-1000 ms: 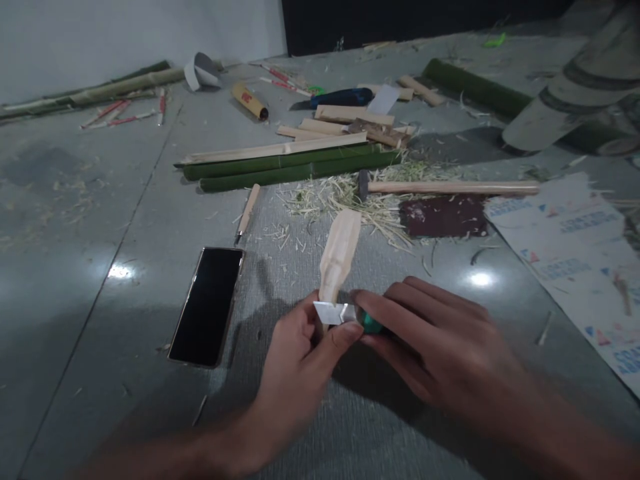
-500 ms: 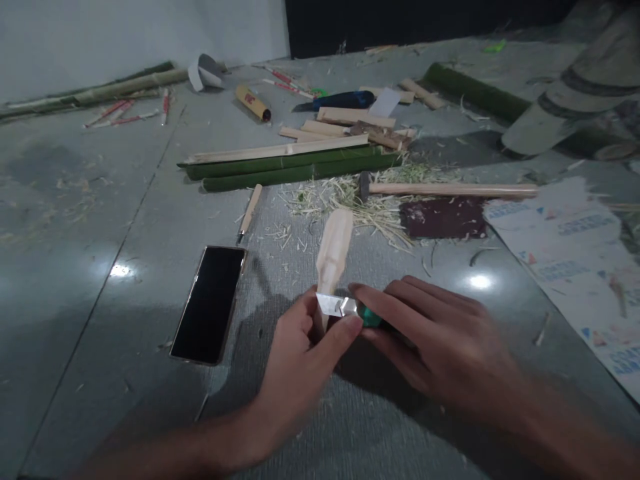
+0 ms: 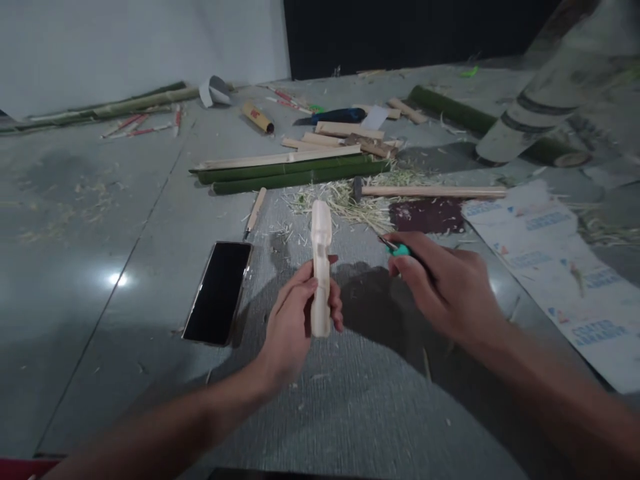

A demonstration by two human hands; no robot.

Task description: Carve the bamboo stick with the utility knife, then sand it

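My left hand [image 3: 287,327] is closed around the lower part of a pale carved piece of wood [image 3: 321,227]. The piece stands nearly upright in the view, with a rounded top end and a notched, narrower waist. To the right of it, my right hand [image 3: 453,283] grips a craft knife with a green handle [image 3: 399,250]. Its blade points left and up, apart from the wood, and shows only as a thin dark edge. Most of the knife's handle is hidden by my fingers.
A phone [image 3: 219,293] lies left of my hands, near a small wooden-handled carving tool [image 3: 256,210]. Ahead are shavings [image 3: 345,207], a hammer [image 3: 430,191], green bamboo strips [image 3: 295,175] and a blue-handled knife [image 3: 340,117]. Abrasive paper [image 3: 550,253] lies right; another person's leg [image 3: 535,107] stands behind.
My right hand has moved the craft knife away from the wood, to the right and up. My left hand has turned the wood piece, and its lower end now shows.
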